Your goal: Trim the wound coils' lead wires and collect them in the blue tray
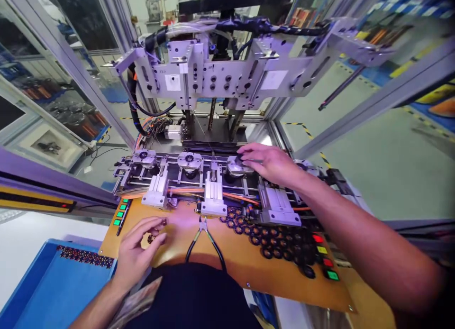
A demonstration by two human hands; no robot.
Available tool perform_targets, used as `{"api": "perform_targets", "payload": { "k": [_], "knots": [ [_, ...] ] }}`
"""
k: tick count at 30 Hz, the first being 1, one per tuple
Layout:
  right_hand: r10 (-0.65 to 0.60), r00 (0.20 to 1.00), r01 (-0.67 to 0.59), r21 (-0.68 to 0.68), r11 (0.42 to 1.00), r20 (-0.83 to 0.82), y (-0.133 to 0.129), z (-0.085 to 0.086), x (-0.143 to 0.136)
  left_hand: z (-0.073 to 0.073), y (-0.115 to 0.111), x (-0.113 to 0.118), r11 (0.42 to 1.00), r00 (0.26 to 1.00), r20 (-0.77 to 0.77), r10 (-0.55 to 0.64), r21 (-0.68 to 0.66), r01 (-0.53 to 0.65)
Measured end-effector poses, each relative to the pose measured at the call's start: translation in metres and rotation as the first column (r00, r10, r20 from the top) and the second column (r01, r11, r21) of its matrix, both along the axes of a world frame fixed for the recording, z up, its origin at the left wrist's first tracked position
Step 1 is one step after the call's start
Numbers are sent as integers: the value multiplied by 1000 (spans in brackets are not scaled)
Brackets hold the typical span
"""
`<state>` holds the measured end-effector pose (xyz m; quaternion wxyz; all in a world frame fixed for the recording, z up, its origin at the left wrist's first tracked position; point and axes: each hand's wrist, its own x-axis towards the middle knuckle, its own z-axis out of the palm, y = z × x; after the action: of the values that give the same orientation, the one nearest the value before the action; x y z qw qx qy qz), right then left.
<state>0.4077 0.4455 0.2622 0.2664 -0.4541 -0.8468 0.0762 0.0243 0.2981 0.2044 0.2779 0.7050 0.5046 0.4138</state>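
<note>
My right hand (pixel 270 163) reaches to the rightmost of three round metal fixtures (pixel 234 166), its fingertips at a dark part on top. My left hand (pixel 140 246) hovers over the left of the orange-brown board (pixel 174 253), fingers curved. A small dark piece is at its index fingertip, and a small ring (pixel 151 238) shows between thumb and palm; whether it is held is unclear. The middle fixture (pixel 190 161) and the left fixture (pixel 144 157) carry dark rings. Pliers (pixel 203 229) lie with handles spread at the board's middle.
Many black rings (pixel 273 241) cover the board's right side, beside coloured buttons (pixel 323 250). Green buttons (pixel 120 214) are at the left edge. A blue tray (pixel 46 281) holding small parts stands at lower left. The machine's metal plate (pixel 220 77) hangs above the fixtures.
</note>
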Motion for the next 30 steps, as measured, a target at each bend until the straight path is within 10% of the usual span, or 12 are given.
{"api": "perform_targets", "payload": {
  "k": [30],
  "knots": [
    [-29,959,-14,153,988,280,-19,-22,5,13,4,-8,996,984,-178,28,85,-13]
  ]
}}
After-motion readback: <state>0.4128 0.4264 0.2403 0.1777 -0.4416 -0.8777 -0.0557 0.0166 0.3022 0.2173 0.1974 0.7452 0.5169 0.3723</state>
